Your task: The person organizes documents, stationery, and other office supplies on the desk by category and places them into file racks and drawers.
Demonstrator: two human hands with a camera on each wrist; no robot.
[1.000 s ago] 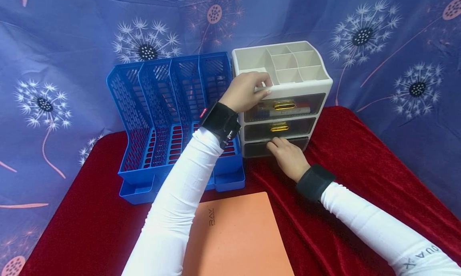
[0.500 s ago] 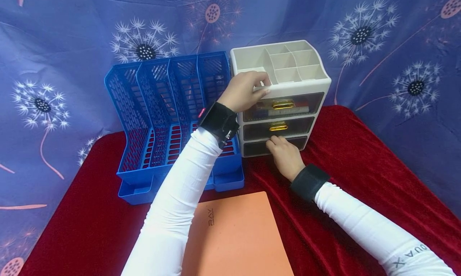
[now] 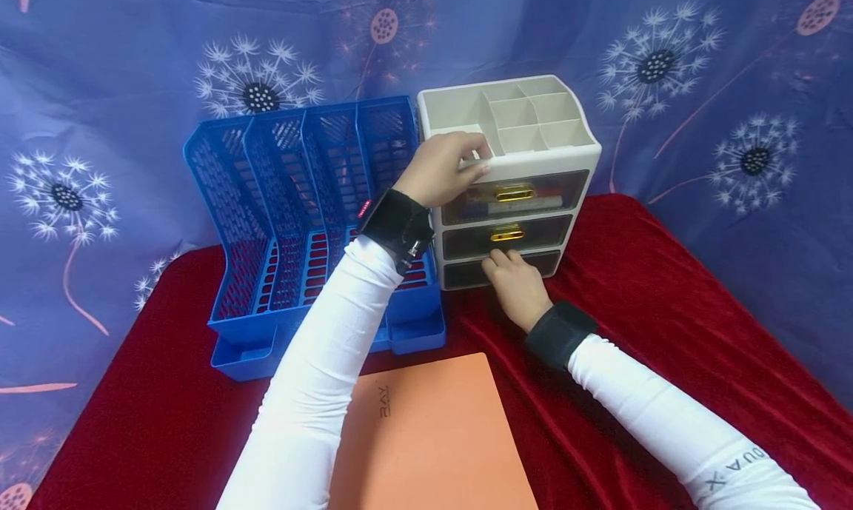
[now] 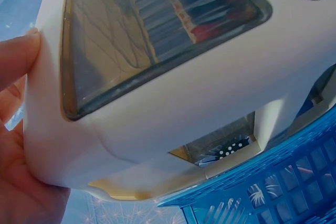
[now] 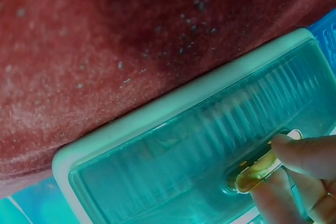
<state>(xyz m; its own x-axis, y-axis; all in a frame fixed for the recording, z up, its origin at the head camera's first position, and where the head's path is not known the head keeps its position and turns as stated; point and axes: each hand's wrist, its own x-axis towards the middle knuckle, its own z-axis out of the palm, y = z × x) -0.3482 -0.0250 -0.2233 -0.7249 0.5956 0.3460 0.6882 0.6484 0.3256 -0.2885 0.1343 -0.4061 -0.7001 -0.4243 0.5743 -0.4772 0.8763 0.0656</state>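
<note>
A white desk organizer (image 3: 546,159) with dark see-through drawers stands at the back of the table in the head view. My left hand (image 3: 443,168) grips its front top rim near the left corner, fingers over the edge and thumb on the front. Lower down, my right hand (image 3: 518,288) is at the bottom drawer (image 3: 460,274), which sits flush in its frame. In the right wrist view, thumb and fingers pinch that drawer's gold handle (image 5: 257,174). Pens or similar sticks show through the top drawer (image 3: 566,188); the middle drawer (image 3: 463,242) is closed too.
To the organizer's left, close beside it, stands a blue file rack (image 3: 266,321) with several upright slots. An orange folder (image 3: 433,436) lies in front on the red velvet cloth (image 3: 666,310). A blue dandelion-print curtain (image 3: 520,29) hangs behind.
The head view has shifted slightly, so the scene sits a little farther left. My right forearm has swung slightly left. Both hands keep their holds, and the drawers look unchanged.
</note>
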